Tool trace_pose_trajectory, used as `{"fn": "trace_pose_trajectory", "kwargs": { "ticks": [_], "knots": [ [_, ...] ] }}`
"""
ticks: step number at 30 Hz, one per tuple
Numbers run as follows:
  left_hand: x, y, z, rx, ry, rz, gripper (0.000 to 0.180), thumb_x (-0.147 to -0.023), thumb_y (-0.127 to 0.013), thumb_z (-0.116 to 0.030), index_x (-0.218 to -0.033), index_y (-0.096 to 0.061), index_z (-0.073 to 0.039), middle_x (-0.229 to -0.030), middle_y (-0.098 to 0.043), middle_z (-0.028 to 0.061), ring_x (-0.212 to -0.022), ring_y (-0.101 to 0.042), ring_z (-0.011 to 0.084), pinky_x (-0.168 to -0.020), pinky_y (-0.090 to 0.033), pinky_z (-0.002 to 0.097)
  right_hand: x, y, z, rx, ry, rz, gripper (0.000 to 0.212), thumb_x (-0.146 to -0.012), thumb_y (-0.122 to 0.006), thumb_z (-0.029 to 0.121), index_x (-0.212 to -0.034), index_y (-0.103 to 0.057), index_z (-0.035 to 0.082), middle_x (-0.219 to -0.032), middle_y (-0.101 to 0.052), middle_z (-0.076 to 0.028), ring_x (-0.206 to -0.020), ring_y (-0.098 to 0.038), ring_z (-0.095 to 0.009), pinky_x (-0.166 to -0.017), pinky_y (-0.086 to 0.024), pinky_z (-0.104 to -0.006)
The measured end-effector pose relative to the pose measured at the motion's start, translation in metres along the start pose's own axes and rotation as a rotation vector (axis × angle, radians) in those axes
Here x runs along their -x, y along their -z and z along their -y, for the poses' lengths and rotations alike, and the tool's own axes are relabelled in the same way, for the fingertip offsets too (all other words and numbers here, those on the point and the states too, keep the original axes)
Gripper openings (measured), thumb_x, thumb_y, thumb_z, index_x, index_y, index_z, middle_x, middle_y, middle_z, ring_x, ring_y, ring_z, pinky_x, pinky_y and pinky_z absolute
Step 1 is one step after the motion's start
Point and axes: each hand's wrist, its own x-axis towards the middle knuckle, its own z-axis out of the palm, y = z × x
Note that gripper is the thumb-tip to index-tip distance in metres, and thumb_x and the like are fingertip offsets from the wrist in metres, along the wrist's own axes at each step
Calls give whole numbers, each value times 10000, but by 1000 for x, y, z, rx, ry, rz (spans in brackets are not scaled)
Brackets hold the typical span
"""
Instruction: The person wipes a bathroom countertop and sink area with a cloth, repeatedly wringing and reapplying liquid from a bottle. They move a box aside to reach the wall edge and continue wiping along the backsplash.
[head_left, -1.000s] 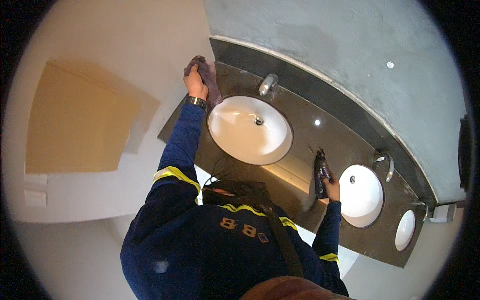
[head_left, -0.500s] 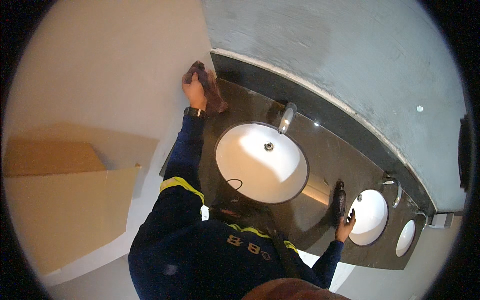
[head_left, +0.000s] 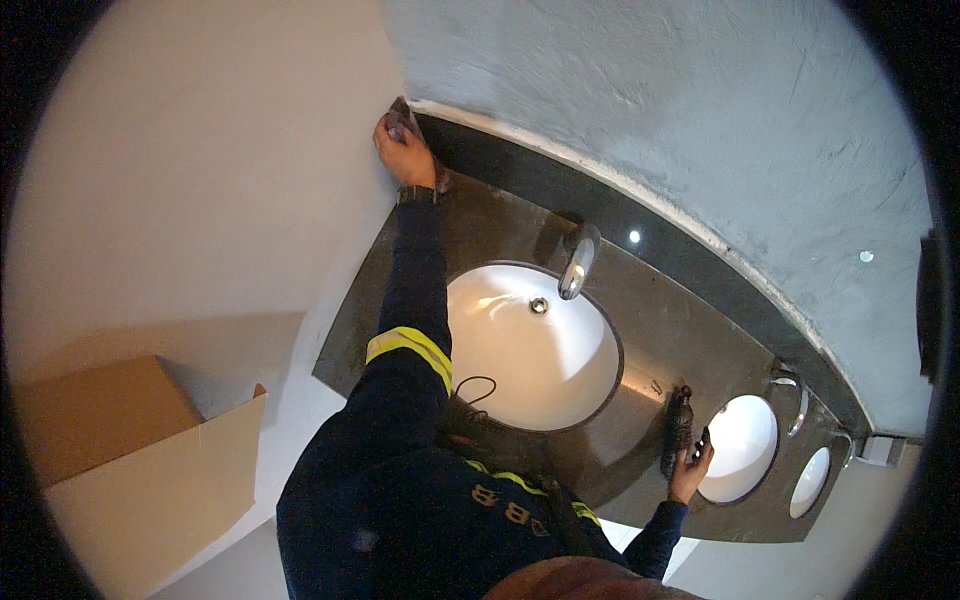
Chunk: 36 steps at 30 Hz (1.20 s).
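Note:
My left hand (head_left: pixel 405 158) is closed on a dark purplish cloth (head_left: pixel 401 116). It presses the cloth into the far left corner, where the dark backsplash (head_left: pixel 500 148) meets the side wall; part of the cloth hangs below the wrist. My right hand (head_left: pixel 689 474) is at the counter's near edge, between a dark bottle (head_left: pixel 683 418) and the second basin (head_left: pixel 738 450). Its fingers are apart, with the thumb close to the bottle; whether they touch is hard to make out. The nearest white basin (head_left: pixel 530 370) lies under my left forearm, with a chrome faucet (head_left: pixel 579 262) behind it.
The dark stone counter (head_left: pixel 640 330) curves away to the right, with a third basin (head_left: pixel 810 482) at its far end. An open cardboard box (head_left: pixel 150 490) stands at the lower left. A thin dark loop of cord (head_left: pixel 476 382) hangs over the nearest basin's front rim.
My left hand has moved with the cloth farther into the corner and up against the backsplash. The view has shifted slightly. My right hand stays beside the bottle.

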Motion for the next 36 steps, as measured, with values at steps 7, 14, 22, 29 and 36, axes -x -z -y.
{"fn": "trace_pose_trajectory", "kwargs": {
  "ticks": [7,14,22,29,36],
  "knots": [
    [-1,-35,10,-68,59,-56,328,-851,-586,37,-1178,-566,61,-1132,-597,258,-1106,-569,418,-957,-464,462,0,-2,5,52,-7,-3,594,-857,-640,151,-1396,-445,-5,-1344,-491,-219,-1214,-503,-401,-1050,-401,-466],
    [0,-26,18,149,115,-97,288,-866,-558,50,-1152,-556,84,-1138,-609,241,-1056,-611,363,-943,-476,440,-5,2,5,41,18,10,608,-847,-648,144,-1403,-447,0,-1363,-483,-216,-1231,-492,-394,-1062,-383,-466],
    [0,29,-4,-744,-686,298,281,-891,-612,-305,-1058,-652,-82,-1030,-683,104,-919,-656,235,-778,-544,378,-21,4,21,-50,-66,-27,577,-870,-659,99,-1410,-468,22,-1392,-495,-198,-1281,-493,-340,-1089,-391,-422],
    [36,142,-158,659,728,514,499,-1007,-478,-242,-1435,-418,8,-1492,-412,194,-1371,-409,335,-1159,-308,501,-51,22,86,-161,79,-218,550,-812,-766,153,-1304,-550,36,-1290,-578,-149,-1168,-582,-284,-963,-486,-373],
    [175,161,-293,1271,1247,1403,452,-1028,-473,-218,-1429,-432,-14,-1403,-501,165,-1250,-509,299,-1106,-381,459,-68,40,200,-518,451,7,764,-778,-798,303,-1413,-458,47,-1386,-501,-164,-1263,-519,-293,-1063,-429,-384]
  ]
}}
